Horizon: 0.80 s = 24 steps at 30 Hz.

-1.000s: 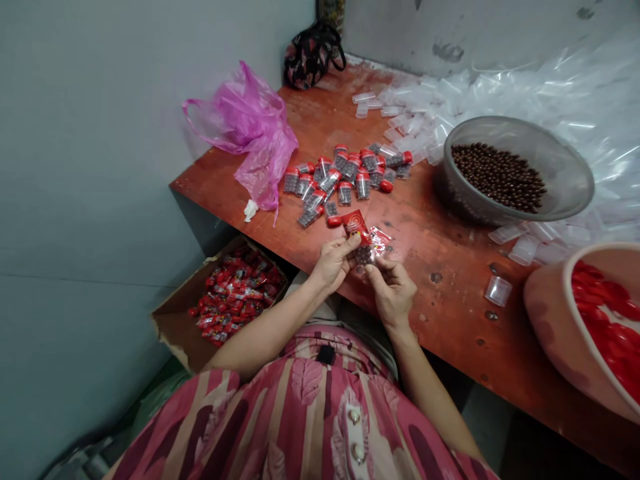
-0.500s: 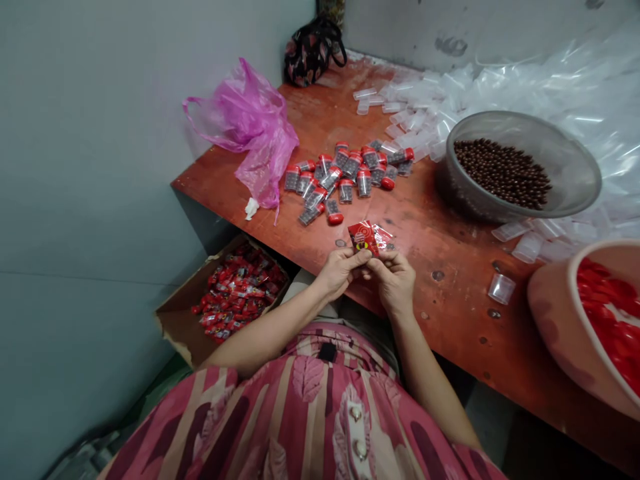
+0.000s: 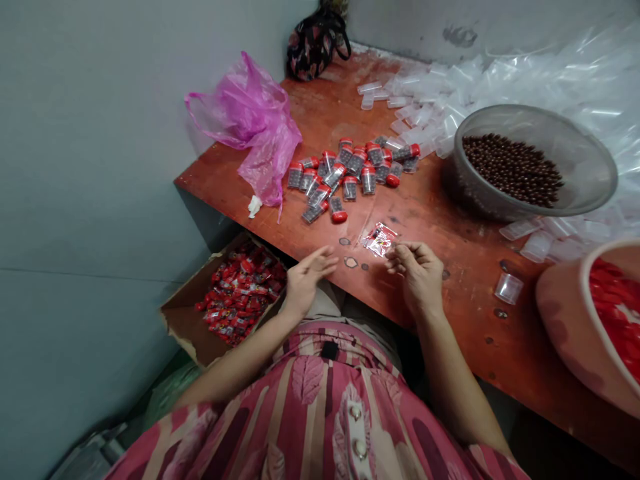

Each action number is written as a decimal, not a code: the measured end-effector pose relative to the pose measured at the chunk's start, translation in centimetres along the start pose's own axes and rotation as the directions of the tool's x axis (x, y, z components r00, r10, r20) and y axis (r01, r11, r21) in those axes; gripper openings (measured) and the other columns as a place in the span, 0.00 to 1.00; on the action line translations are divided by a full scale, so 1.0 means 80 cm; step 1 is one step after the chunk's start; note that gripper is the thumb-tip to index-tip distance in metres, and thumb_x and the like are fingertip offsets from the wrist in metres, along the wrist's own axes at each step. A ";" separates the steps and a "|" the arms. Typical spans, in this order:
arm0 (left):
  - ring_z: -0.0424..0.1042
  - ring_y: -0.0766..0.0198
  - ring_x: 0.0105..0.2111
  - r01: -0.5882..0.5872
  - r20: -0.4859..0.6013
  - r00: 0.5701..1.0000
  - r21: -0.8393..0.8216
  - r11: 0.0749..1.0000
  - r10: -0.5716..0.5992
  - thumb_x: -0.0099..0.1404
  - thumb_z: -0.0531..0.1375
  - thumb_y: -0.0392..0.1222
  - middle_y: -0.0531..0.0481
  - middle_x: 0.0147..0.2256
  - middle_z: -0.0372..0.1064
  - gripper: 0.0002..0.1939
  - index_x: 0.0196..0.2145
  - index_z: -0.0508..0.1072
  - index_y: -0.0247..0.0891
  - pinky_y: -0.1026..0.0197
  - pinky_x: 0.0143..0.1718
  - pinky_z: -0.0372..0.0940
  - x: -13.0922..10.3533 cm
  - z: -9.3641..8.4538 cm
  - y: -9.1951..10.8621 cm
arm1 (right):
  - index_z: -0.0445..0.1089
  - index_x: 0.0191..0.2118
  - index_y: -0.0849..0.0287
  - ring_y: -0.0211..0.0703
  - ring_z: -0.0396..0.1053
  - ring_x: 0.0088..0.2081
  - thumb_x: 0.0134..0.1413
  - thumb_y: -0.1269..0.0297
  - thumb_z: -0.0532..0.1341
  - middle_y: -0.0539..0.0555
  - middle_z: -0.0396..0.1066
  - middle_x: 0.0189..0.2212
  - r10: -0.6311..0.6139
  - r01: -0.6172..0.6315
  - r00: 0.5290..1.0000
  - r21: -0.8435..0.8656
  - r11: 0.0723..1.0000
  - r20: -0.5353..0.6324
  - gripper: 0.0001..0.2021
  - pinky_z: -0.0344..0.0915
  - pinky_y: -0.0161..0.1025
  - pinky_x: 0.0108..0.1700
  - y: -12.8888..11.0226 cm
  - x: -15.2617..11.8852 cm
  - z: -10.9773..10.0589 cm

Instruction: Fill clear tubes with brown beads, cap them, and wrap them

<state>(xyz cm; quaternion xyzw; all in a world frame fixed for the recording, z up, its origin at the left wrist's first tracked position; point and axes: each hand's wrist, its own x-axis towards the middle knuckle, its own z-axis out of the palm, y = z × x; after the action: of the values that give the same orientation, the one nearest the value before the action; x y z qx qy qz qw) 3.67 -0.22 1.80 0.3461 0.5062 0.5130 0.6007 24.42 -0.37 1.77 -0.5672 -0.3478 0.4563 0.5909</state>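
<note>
My left hand (image 3: 307, 273) hovers open and empty over the table's near edge, fingers spread, just above the cardboard box (image 3: 175, 320) of red filled packets (image 3: 240, 290). My right hand (image 3: 417, 270) rests on the red-brown table (image 3: 450, 313). Its thumb and forefinger pinch the near corner of a clear sachet with red print (image 3: 379, 238), which lies flat on the table. Beyond my hands lies a heap of small capped vials with red lids (image 3: 350, 172), filled with dark beads.
A grey bowl (image 3: 590, 157) of brown beads stands at the right. A pink basin (image 3: 565, 327) of red caps is at the near right. Empty clear vials (image 3: 430, 110) pile up behind. A pink plastic bag (image 3: 250, 123) and a dark handbag (image 3: 315, 43) lie at the back left.
The red packet that both hands held is gone from them. My left hand has opened and moved left toward the box. My right hand has reached to the sachet on the table.
</note>
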 end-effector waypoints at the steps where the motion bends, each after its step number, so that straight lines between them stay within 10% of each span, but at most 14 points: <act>1: 0.72 0.55 0.49 -0.108 0.120 0.989 0.153 0.982 0.090 0.57 0.63 0.53 0.42 0.50 0.72 0.20 0.45 0.76 0.40 0.54 0.54 0.64 0.014 0.015 -0.002 | 0.69 0.33 0.59 0.33 0.69 0.22 0.50 0.57 0.65 0.49 0.73 0.25 -0.002 0.002 1.000 -0.007 1.000 -0.006 0.10 0.67 0.31 0.23 0.000 0.001 -0.004; 5: 0.56 0.52 0.63 -0.505 0.478 0.839 0.508 0.698 0.259 0.58 0.64 0.43 0.45 0.57 0.66 0.19 0.48 0.75 0.44 0.48 0.65 0.44 0.078 0.073 -0.019 | 0.70 0.32 0.59 0.33 0.69 0.22 0.50 0.58 0.66 0.49 0.73 0.26 0.003 -0.003 1.000 -0.045 0.999 -0.013 0.09 0.66 0.30 0.22 0.001 -0.003 -0.012; 12: 0.53 0.51 0.64 -0.636 0.585 0.769 0.652 0.414 0.260 0.64 0.59 0.41 0.45 0.58 0.64 0.12 0.45 0.76 0.44 0.41 0.65 0.37 0.114 0.098 -0.056 | 0.70 0.32 0.59 0.33 0.68 0.21 0.47 0.57 0.67 0.48 0.72 0.23 0.076 -0.078 0.997 -0.091 0.993 -0.021 0.11 0.66 0.31 0.23 0.007 0.001 -0.027; 20: 0.53 0.55 0.64 -0.583 0.529 0.796 0.539 0.609 0.293 0.64 0.58 0.40 0.48 0.58 0.65 0.11 0.44 0.76 0.45 0.44 0.65 0.41 0.097 0.097 -0.045 | 0.68 0.42 0.57 0.36 0.72 0.33 0.42 0.56 0.69 0.49 0.74 0.34 0.008 -0.011 0.999 -0.094 0.996 -0.037 0.20 0.69 0.34 0.33 0.018 0.044 -0.013; 24: 0.64 0.57 0.58 -0.370 0.369 0.897 0.320 0.872 0.245 0.58 0.64 0.41 0.47 0.54 0.69 0.17 0.47 0.75 0.45 0.54 0.59 0.57 0.077 0.094 -0.030 | 0.67 0.42 0.57 0.33 0.67 0.24 0.40 0.58 0.70 0.45 0.71 0.25 0.032 -0.030 0.998 -0.028 0.999 0.051 0.21 0.65 0.32 0.27 0.005 0.059 0.000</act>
<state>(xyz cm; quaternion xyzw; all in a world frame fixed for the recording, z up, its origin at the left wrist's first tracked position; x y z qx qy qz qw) 11.33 5.99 -0.11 0.6109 0.4307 0.4324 0.5043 26.00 4.04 0.90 -0.5688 -0.3602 0.4749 0.5668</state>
